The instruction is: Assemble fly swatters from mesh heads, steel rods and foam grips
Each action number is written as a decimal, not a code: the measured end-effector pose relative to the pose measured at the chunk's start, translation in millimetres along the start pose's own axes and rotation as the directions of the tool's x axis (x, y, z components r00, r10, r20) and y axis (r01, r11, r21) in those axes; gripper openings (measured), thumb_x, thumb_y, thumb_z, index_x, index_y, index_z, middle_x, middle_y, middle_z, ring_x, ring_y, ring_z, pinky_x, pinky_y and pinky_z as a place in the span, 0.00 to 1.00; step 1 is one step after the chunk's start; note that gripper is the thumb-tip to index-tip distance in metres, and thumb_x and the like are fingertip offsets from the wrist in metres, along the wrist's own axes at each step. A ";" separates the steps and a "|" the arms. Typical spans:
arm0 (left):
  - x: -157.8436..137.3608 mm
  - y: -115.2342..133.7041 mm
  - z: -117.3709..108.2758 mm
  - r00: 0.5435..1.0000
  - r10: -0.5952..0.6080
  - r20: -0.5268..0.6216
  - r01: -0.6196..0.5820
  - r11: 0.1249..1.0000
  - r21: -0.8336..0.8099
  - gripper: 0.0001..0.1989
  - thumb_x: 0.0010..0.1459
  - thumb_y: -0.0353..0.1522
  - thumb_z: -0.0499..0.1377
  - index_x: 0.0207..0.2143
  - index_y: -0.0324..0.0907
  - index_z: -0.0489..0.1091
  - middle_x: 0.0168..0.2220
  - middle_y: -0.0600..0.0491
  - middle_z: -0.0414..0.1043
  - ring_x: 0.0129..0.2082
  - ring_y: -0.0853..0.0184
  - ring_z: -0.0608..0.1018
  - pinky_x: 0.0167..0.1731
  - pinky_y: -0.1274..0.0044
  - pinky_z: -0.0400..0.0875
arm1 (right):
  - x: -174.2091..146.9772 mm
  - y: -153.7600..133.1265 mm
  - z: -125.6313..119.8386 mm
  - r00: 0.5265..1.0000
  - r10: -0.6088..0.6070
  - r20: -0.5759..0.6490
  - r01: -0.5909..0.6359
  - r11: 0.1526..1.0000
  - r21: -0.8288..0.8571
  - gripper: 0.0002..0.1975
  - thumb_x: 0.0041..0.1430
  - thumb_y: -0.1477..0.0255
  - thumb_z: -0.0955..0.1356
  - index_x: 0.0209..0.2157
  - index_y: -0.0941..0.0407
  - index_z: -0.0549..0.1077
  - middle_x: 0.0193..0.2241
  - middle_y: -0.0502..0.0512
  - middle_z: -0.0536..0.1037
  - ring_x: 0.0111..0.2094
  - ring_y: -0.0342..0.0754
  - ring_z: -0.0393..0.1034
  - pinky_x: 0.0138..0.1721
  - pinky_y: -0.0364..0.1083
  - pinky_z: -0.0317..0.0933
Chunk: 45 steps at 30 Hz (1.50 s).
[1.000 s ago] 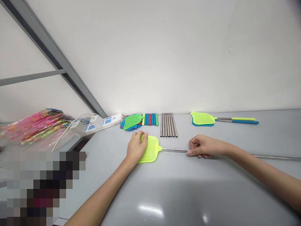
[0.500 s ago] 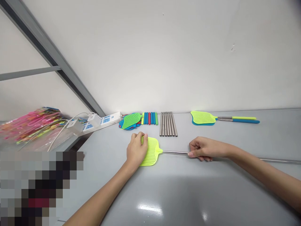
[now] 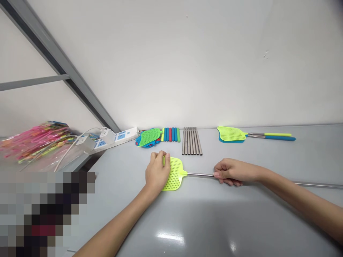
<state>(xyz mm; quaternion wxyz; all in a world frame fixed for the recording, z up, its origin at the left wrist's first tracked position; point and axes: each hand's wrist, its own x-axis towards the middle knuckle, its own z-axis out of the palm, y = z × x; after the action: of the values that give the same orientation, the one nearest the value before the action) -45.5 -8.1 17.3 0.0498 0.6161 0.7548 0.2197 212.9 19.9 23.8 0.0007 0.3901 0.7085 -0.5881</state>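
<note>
A yellow-green fly swatter head (image 3: 175, 175), full of small holes, lies in front of me, its neck pointing right. My left hand (image 3: 158, 171) grips the left end of it, thumb on top and fingers curled over the far edge. From the neck runs a thin metal rod (image 3: 199, 175). My right hand (image 3: 227, 172) pinches this rod between thumb and fingers, a short way right of the neck. Beyond my right forearm the rod shows again (image 3: 318, 185) and reaches the right edge of the view. Its far end is out of sight.
Along the wall lie a pile of swatter heads (image 3: 150, 137), several coloured grips (image 3: 170, 135), a row of metal tubes (image 3: 191, 141), and two swatters with grips (image 3: 232, 134). A power strip (image 3: 125, 135) and bagged goods (image 3: 37, 141) are at left. A blurred patch covers the lower left.
The swatter head and my left hand have shifted slightly right, towards my right hand. The bare stretch of rod between the neck and my right hand looks a little shorter.
</note>
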 end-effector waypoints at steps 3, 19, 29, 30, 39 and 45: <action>-1.4 0.3 1.2 1.000 0.002 0.001 -0.002 1.000 -0.005 0.13 0.58 0.41 0.42 0.33 0.46 0.62 0.34 0.54 0.61 0.30 0.67 0.71 0.26 0.76 0.62 | -0.3 -1.2 0.5 1.000 0.013 0.008 -0.013 1.000 -0.006 0.19 0.54 0.58 0.60 0.23 0.59 0.64 0.16 0.47 0.62 0.14 0.36 0.54 0.13 0.36 0.49; 8.9 -9.5 1.0 0.996 0.092 -0.001 -0.091 0.984 -0.153 0.12 0.57 0.40 0.44 0.32 0.45 0.63 0.33 0.54 0.61 0.35 0.66 0.71 0.34 0.74 0.64 | 3.9 1.5 1.5 1.000 -0.023 0.020 0.020 0.988 0.151 0.17 0.51 0.58 0.63 0.23 0.59 0.64 0.15 0.45 0.62 0.12 0.34 0.50 0.12 0.37 0.45; 11.1 -11.7 3.6 0.994 0.110 0.005 -0.107 0.979 -0.175 0.12 0.57 0.40 0.44 0.33 0.45 0.63 0.33 0.54 0.61 0.34 0.66 0.71 0.35 0.74 0.64 | 6.7 5.1 1.0 1.000 -0.001 0.022 -0.003 0.987 0.160 0.18 0.51 0.57 0.63 0.23 0.59 0.64 0.15 0.45 0.63 0.11 0.34 0.51 0.11 0.36 0.44; 11.3 -11.9 3.9 0.994 0.108 0.010 -0.105 0.979 -0.177 0.12 0.57 0.40 0.44 0.33 0.45 0.63 0.33 0.54 0.61 0.34 0.66 0.71 0.35 0.74 0.64 | 6.7 4.9 1.2 1.000 -0.004 0.022 0.000 0.987 0.159 0.17 0.51 0.58 0.63 0.23 0.59 0.64 0.15 0.45 0.63 0.11 0.34 0.51 0.11 0.36 0.45; 12.5 -12.4 4.7 0.994 0.108 0.011 -0.104 0.977 -0.184 0.12 0.57 0.41 0.44 0.33 0.45 0.63 0.33 0.54 0.61 0.34 0.66 0.70 0.35 0.74 0.63 | 6.0 2.5 1.6 1.000 -0.016 0.009 0.015 0.994 0.112 0.18 0.50 0.57 0.64 0.23 0.59 0.64 0.15 0.45 0.63 0.11 0.34 0.52 0.11 0.36 0.46; 12.1 -11.7 3.9 0.994 0.108 0.018 -0.103 0.976 -0.191 0.13 0.57 0.41 0.44 0.33 0.45 0.63 0.34 0.53 0.61 0.35 0.66 0.70 0.37 0.73 0.63 | 4.7 -0.7 1.8 1.000 -0.005 0.005 0.004 0.996 0.084 0.19 0.49 0.55 0.64 0.22 0.59 0.63 0.15 0.45 0.63 0.12 0.34 0.52 0.11 0.36 0.47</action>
<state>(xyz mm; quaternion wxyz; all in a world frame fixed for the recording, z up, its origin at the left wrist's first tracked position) -57.7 2.8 11.6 0.1072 0.6508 0.6959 0.2842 208.4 21.0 21.7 -0.0151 0.3866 0.6842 -0.6182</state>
